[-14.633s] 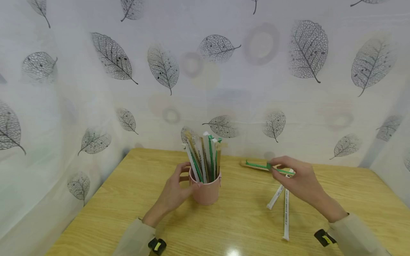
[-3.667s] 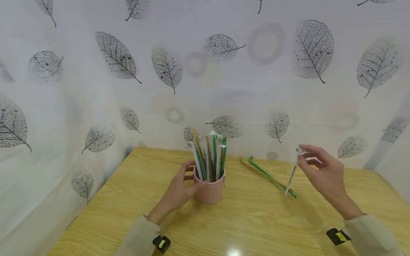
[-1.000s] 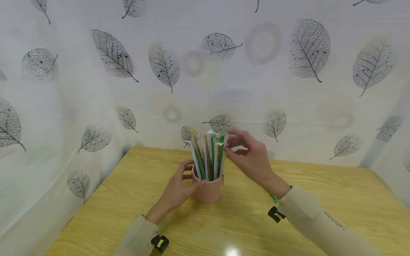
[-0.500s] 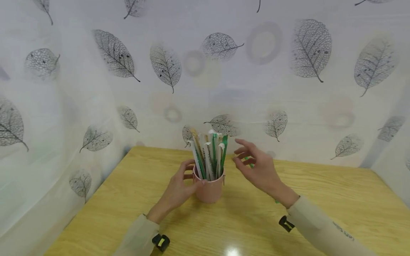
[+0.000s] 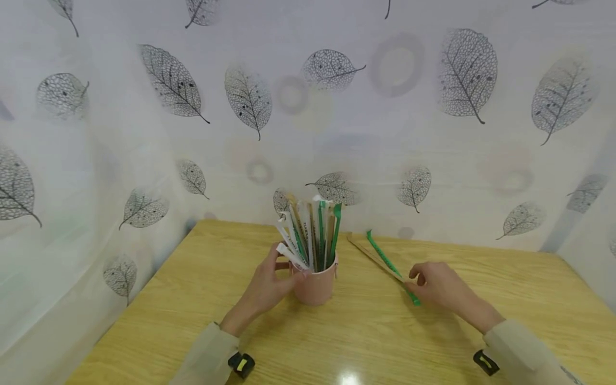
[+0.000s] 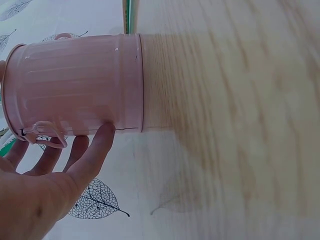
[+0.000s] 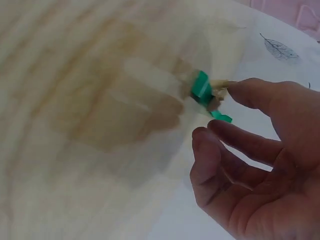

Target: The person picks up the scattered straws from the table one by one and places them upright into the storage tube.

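Note:
A small pink bucket [image 5: 314, 290] with side handles stands upright on the table, filled with white, green and brown wrapped straws [image 5: 321, 235]. My left hand [image 5: 266, 286] holds it from the left side; in the left wrist view its fingers curl along the pink wall. Two white straws [image 5: 291, 251] lean left over the rim beside that hand. At the right, a green straw [image 5: 383, 259] and a brown straw [image 5: 368, 254] lie on the table. My right hand [image 5: 440, 289] is at their near ends. In the right wrist view the thumb touches or nearly touches the brown end, fingers apart.
The wooden tabletop [image 5: 289, 342] runs back to a pale leaf-printed curtain [image 5: 337, 133], which also hangs along the left and right sides. Each sleeve has a black band-like device near the wrist.
My right hand has left the bucket's straws and come down right to the loose straws. White straws in the bucket now lean left over the rim. The left hand keeps its hold.

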Demonstrator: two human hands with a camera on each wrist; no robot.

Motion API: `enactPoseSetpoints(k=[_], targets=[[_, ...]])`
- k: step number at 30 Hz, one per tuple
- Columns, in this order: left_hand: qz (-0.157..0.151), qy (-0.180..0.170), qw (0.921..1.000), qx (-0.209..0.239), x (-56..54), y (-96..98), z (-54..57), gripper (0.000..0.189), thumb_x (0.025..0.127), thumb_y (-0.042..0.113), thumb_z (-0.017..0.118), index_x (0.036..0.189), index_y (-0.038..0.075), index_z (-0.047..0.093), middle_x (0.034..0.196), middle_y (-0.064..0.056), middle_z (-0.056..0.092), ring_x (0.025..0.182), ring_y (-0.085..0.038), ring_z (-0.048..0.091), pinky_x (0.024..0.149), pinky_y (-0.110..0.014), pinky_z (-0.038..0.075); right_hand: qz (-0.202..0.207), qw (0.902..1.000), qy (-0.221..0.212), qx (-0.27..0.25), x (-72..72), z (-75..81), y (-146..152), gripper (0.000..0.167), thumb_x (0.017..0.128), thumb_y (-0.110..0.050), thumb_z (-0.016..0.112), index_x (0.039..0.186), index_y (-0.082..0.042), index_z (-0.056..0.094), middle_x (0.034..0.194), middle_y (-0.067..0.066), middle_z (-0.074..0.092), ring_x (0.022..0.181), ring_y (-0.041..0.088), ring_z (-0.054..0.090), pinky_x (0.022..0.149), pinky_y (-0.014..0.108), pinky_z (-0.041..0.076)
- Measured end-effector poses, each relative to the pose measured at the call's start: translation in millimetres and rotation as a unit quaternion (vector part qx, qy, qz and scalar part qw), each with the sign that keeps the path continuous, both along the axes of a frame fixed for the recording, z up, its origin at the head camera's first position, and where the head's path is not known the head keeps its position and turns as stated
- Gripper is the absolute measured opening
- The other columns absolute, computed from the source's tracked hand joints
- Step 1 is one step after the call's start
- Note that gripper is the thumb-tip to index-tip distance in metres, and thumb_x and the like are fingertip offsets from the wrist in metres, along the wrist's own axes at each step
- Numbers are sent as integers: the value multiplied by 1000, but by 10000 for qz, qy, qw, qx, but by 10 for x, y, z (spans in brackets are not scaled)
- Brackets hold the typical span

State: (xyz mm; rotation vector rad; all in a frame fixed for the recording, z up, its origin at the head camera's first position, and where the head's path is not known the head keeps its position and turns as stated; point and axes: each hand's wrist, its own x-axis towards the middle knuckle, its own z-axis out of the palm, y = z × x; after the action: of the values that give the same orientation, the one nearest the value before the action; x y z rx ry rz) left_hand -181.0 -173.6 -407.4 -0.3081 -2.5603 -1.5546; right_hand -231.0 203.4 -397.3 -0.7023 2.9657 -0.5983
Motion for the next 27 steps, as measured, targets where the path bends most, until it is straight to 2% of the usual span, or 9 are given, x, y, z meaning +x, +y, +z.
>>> enactPoseSetpoints(k=[6, 11, 17, 21, 24, 27], targets=[[-50, 106, 9999, 44, 2, 5, -8, 76, 93, 28, 76, 156, 21, 34, 144, -11, 55, 126, -37, 60, 102, -53, 56, -157, 9998, 127, -34, 15, -131, 28, 13, 90, -17, 74, 93, -4, 75, 76, -1, 68, 65, 8, 56, 54, 26, 48], [-52, 75, 9999, 62, 7, 3, 5, 77, 93, 28, 76, 157, 21, 33, 144, -12, 54, 125, -38, 61, 102, -53, 56, -388, 9980, 348, -350, 28, -103, 88, 6, 89, -15, 74, 91, -9, 73, 80, -2, 69, 68, 9, 59, 56, 26, 49], [-32, 27, 10000, 46, 10, 3, -1, 77, 93, 29, 76, 156, 21, 33, 144, -12, 55, 125, -39, 61, 102, -54, 56, -638, 9888, 859, -1036, 48, 141, 228, 3, 92, -17, 75, 93, -15, 73, 89, 1, 75, 78, 14, 67, 56, 23, 48], [-24, 47, 10000, 38, 16, 0, 1, 75, 93, 29, 77, 155, 20, 35, 143, -13, 55, 123, -39, 63, 101, -54, 57, -767, 9778, 1071, -1627, 85, 334, 313, 7, 94, -24, 75, 100, -19, 74, 98, 0, 76, 89, 0, 64, 63, 20, 53], [-43, 95, 9999, 37, 16, -1, 6, 75, 93, 29, 76, 155, 20, 34, 142, -13, 55, 122, -38, 63, 100, -53, 57, -746, 9682, 953, -2192, 107, 451, 349, 14, 96, -26, 73, 107, -17, 74, 100, -13, 74, 92, -12, 59, 72, 12, 55], [-68, 119, 9999, 39, 11, -3, 4, 76, 93, 28, 76, 156, 21, 34, 143, -13, 54, 122, -38, 63, 100, -52, 57, -647, 9588, 806, -2648, 118, 549, 357, 20, 98, -23, 71, 114, -11, 73, 100, -25, 71, 94, -14, 62, 77, 7, 54]])
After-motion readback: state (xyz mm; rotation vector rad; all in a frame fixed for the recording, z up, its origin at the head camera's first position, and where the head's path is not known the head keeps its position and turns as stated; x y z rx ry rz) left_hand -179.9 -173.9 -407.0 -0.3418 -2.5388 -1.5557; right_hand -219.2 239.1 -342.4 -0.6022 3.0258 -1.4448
